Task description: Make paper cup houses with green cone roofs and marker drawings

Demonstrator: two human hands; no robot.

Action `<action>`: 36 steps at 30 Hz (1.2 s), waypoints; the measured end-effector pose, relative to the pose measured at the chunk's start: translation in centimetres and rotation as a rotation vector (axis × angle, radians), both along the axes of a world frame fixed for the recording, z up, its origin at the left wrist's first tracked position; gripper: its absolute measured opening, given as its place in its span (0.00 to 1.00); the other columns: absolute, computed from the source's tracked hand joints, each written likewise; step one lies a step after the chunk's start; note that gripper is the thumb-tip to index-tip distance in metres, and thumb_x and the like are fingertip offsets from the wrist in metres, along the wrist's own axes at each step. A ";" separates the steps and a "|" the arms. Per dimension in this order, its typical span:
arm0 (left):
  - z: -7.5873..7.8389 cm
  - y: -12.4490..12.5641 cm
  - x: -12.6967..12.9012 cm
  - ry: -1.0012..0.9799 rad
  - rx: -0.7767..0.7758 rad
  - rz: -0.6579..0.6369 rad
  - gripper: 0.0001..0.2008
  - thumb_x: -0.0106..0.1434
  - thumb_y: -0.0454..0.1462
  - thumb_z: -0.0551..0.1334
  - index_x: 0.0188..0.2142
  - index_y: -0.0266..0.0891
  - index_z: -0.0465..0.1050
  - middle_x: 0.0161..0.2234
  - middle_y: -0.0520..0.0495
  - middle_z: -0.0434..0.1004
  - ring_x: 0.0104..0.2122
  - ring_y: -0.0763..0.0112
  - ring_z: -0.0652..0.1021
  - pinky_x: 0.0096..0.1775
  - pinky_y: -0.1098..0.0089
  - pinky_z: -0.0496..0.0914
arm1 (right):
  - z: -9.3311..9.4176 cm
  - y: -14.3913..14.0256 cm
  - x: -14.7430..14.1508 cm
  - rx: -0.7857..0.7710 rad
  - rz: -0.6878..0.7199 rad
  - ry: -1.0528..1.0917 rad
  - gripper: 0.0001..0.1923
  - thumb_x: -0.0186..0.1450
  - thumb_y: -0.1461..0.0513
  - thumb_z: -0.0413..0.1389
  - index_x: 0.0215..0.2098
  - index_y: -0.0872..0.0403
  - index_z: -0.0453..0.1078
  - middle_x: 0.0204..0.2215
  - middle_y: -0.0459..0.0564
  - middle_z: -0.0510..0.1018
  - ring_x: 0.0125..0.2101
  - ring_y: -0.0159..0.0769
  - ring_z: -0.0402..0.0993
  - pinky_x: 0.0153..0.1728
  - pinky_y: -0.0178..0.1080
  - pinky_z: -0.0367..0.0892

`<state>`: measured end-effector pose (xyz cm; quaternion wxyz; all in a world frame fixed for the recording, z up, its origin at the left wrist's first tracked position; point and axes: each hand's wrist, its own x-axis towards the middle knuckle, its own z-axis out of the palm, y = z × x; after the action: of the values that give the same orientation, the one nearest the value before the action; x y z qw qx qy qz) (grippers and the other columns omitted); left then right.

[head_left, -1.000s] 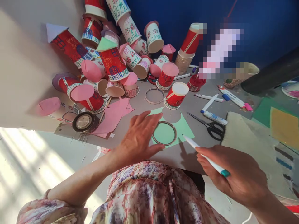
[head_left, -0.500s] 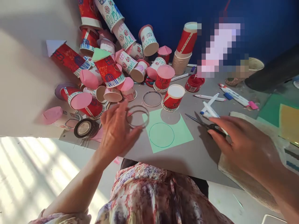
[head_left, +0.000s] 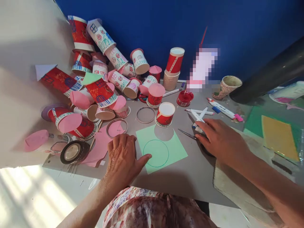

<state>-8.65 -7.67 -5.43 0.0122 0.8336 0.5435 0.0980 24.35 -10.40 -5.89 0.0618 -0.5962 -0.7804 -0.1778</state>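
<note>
My left hand [head_left: 123, 158] rests on the table with its thumb stretched onto the light green paper [head_left: 177, 148], at the edge of a drawn circle. Just beyond its knuckles a ring [head_left: 117, 138] lies partly on pink paper [head_left: 96, 148]. My right hand [head_left: 220, 141] covers the handles of the scissors [head_left: 187, 134], its thumb near where the blades meet. Its index finger reaches the crossed white markers [head_left: 198, 115]. The hand's underside is hidden, so its grip is unclear. Behind the green paper stands a red paper cup [head_left: 164, 117] with a white top.
A second ring [head_left: 145, 122] lies left of that cup. Many decorated cups [head_left: 99, 90] with paper roofs fill the left and back. A tape roll [head_left: 72, 152] sits front left. At the right are a red jar [head_left: 184, 98], a cloth [head_left: 228, 177] and coloured sheets [head_left: 277, 136].
The ring my left hand held now lies on the table, and that hand has come down onto the green paper's edge. The marker at my right hand now lies among the others. The view has shifted.
</note>
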 end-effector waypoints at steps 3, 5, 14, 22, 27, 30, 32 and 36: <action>0.0 0.3 0.8 -0.058 -0.038 -0.018 0.18 0.60 0.45 0.68 0.44 0.39 0.70 0.43 0.38 0.73 0.46 0.46 0.71 0.46 0.50 0.66 | 0.6 0.8 -0.1 -0.061 0.004 0.016 0.13 0.71 0.62 0.57 0.52 0.58 0.72 0.45 0.63 0.79 0.45 0.52 0.78 0.40 0.47 0.75; 0.0 0.3 1.4 -0.111 -0.077 -0.017 0.10 0.62 0.40 0.65 0.41 0.40 0.69 0.41 0.41 0.73 0.45 0.49 0.71 0.45 0.52 0.66 | 0.8 1.5 -0.2 -0.070 0.007 0.041 0.13 0.70 0.63 0.57 0.52 0.58 0.72 0.45 0.62 0.79 0.45 0.53 0.78 0.41 0.48 0.75; 0.5 0.5 -0.1 -0.518 -0.267 -0.014 0.08 0.66 0.42 0.61 0.33 0.42 0.72 0.43 0.43 0.76 0.42 0.59 0.77 0.43 0.60 0.70 | 1.4 1.1 1.2 0.056 0.029 0.253 0.08 0.72 0.64 0.54 0.46 0.56 0.74 0.45 0.59 0.81 0.45 0.48 0.79 0.45 0.45 0.74; 2.0 0.4 -0.4 -1.200 -0.721 0.435 0.24 0.52 0.43 0.77 0.44 0.44 0.69 0.33 0.50 0.82 0.31 0.67 0.80 0.32 0.72 0.73 | 0.4 -3.1 2.9 -0.211 -0.013 0.233 0.04 0.67 0.60 0.58 0.34 0.51 0.73 0.31 0.48 0.80 0.31 0.43 0.79 0.27 0.40 0.69; 2.7 -0.2 0.1 -1.474 -0.872 0.430 0.33 0.50 0.35 0.78 0.53 0.42 0.67 0.39 0.44 0.85 0.36 0.61 0.84 0.36 0.68 0.77 | 0.2 -3.7 3.0 -0.206 0.058 0.325 0.09 0.70 0.57 0.54 0.33 0.49 0.72 0.27 0.47 0.80 0.26 0.43 0.79 0.22 0.40 0.68; 2.9 -0.7 -0.6 -1.566 -0.910 0.344 0.37 0.51 0.33 0.77 0.58 0.45 0.66 0.45 0.41 0.85 0.41 0.57 0.84 0.35 0.68 0.78 | 0.9 -4.6 3.3 -0.343 -0.032 0.645 0.07 0.70 0.55 0.56 0.39 0.46 0.75 0.25 0.44 0.82 0.20 0.38 0.76 0.19 0.37 0.69; 3.1 -0.6 -1.0 -1.583 -0.935 0.253 0.39 0.53 0.32 0.76 0.61 0.47 0.64 0.47 0.40 0.84 0.41 0.56 0.85 0.34 0.68 0.79 | 1.7 -4.6 3.6 -0.475 -0.107 0.981 0.11 0.71 0.53 0.54 0.45 0.45 0.76 0.30 0.47 0.85 0.16 0.34 0.73 0.16 0.36 0.69; 4.6 1.2 -0.6 -1.591 -0.960 -0.003 0.40 0.54 0.34 0.75 0.63 0.49 0.62 0.47 0.41 0.84 0.35 0.58 0.85 0.30 0.68 0.79 | 3.3 -2.2 3.0 -0.702 -0.109 1.456 0.19 0.63 0.49 0.65 0.47 0.50 0.80 0.36 0.58 0.86 0.25 0.40 0.79 0.20 0.36 0.73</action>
<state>-9.30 -6.50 -0.84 0.7250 0.4274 0.3566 0.4055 27.35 -12.61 -2.56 0.3548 -0.5843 -0.5248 0.5072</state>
